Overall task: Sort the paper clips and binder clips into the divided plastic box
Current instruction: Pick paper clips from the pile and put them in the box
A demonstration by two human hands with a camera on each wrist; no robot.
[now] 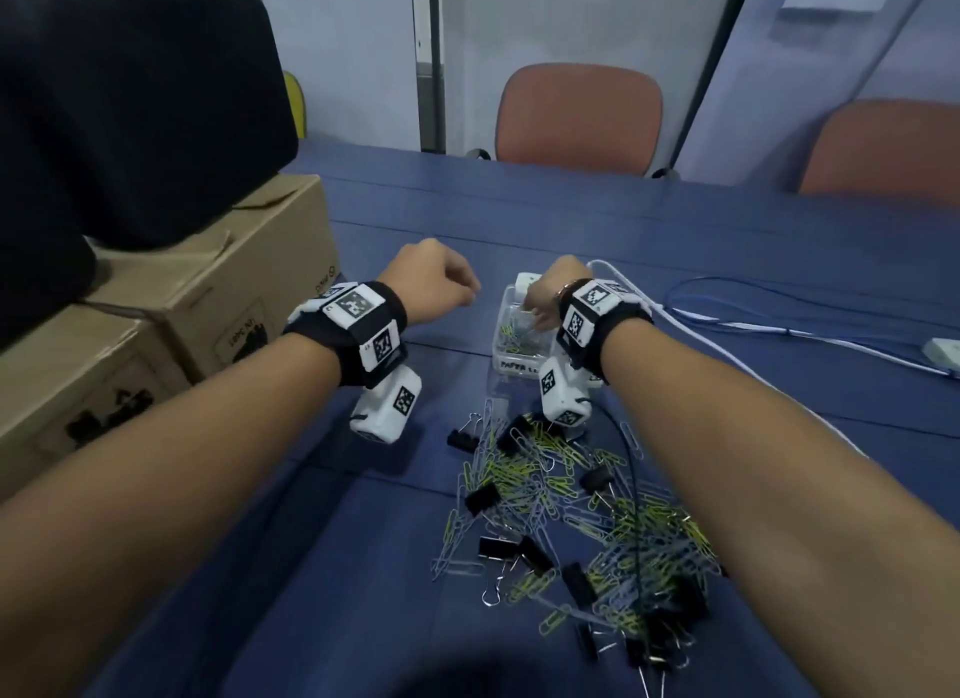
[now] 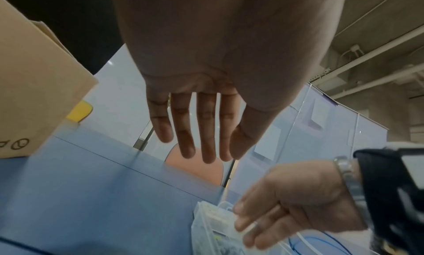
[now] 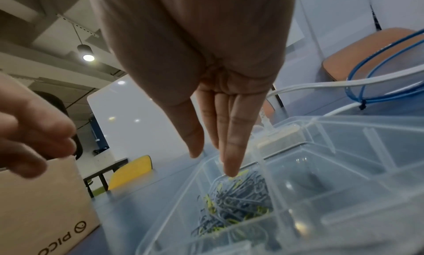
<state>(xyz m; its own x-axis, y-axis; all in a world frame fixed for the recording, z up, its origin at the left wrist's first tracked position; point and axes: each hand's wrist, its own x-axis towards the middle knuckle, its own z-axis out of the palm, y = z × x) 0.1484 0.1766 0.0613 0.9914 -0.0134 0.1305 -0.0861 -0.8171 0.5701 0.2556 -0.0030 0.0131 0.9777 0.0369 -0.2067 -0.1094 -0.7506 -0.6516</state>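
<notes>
The desk (image 1: 675, 240) carries the divided plastic box (image 3: 344, 177). Before the box, nearer the person, lies an unsorted heap of paper clips (image 1: 545, 479) and black binder clips (image 1: 483, 497). The right hand (image 3: 206, 77) hangs over the box's left compartment, fingers (image 3: 231, 159) straight and empty, seemingly just emptied over the paper clips inside. The left hand (image 2: 206, 68) hovers left of the box, fingers straight, holding nothing.
</notes>
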